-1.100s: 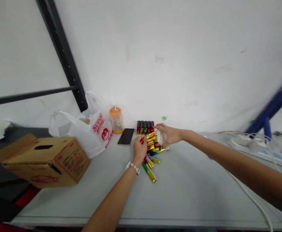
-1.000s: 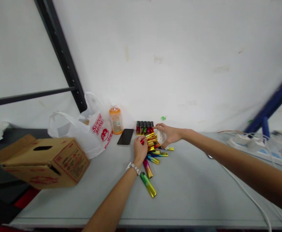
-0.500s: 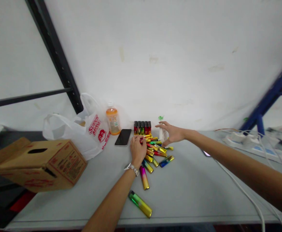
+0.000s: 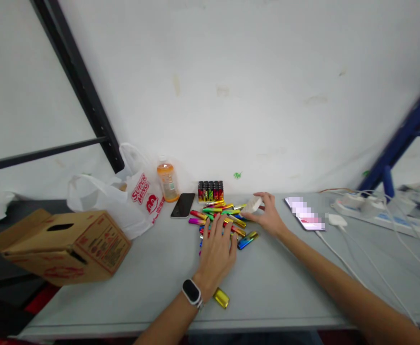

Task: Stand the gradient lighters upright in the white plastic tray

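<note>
A loose pile of shiny, many-coloured lighters [image 4: 217, 211] lies mid-table. My left hand [image 4: 217, 245], a band on its wrist, rests palm down over the near side of the pile, its fingers spread and covering some lighters. Beyond the pile a block of lighters [image 4: 210, 191] stands upright in tight rows. At the pile's right edge my right hand [image 4: 269, 216] pinches a small white tray-like container [image 4: 252, 205], held tilted; its inside does not show. A single gold-ended lighter [image 4: 221, 298] lies nearer the front edge, partly behind my left wrist.
Left of the pile are a black phone [image 4: 183, 205], an orange-capped bottle [image 4: 167, 181], a white plastic bag [image 4: 138, 201] and a cardboard box [image 4: 66, 247]. To the right lie a lit phone [image 4: 305, 214], a white charger [image 4: 337, 220], cables and a power strip [image 4: 386, 220].
My left hand has come back from the pile's far left to its near side, flattening out. My right hand has closed on the white container and tilted it. The near lighters have been pushed inward.
</note>
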`<action>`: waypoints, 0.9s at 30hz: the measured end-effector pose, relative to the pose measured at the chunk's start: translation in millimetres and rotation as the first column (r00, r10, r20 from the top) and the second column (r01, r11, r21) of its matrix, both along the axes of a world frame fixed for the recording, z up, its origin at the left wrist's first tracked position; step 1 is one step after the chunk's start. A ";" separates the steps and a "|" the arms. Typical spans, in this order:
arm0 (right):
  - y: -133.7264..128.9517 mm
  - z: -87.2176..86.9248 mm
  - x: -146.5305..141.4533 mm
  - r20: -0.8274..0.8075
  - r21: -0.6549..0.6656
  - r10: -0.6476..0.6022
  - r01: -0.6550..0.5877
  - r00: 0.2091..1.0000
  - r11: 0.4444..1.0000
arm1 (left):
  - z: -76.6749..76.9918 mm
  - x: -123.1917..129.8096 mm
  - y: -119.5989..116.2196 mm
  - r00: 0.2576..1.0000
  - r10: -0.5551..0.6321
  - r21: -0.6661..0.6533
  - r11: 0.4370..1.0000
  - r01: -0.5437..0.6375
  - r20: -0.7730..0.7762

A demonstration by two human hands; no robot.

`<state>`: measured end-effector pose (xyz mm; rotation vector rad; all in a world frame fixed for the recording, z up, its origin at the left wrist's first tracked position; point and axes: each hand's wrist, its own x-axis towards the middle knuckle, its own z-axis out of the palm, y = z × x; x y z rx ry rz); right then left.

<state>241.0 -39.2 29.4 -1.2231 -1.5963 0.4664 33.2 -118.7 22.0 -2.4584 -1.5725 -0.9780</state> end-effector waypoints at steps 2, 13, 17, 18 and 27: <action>-4.6 -6.8 2.4 -0.037 -0.019 -0.100 0.099 0.994 0.995 | 4.2 8.6 13.8 1.000 0.016 0.025 1.000 -0.016 -0.008; 41.3 1.5 -5.6 0.126 0.033 -0.432 0.431 0.893 0.902 | 24.3 14.1 64.5 0.988 0.144 0.078 0.987 -0.139 -0.064; 71.8 -2.0 -31.1 0.241 0.024 -0.497 0.507 0.834 0.862 | 20.2 4.1 70.0 0.984 0.160 0.034 0.987 -0.158 -0.071; 76.7 -2.9 -37.7 0.268 0.001 -0.503 0.521 0.822 0.853 | 19.1 2.0 70.0 0.984 0.162 0.021 0.987 -0.161 -0.076; 75.4 -0.3 -48.6 0.532 -0.246 -0.266 0.447 0.804 0.860 | 15.5 -5.6 71.0 0.985 0.159 -0.071 0.984 -0.164 -0.070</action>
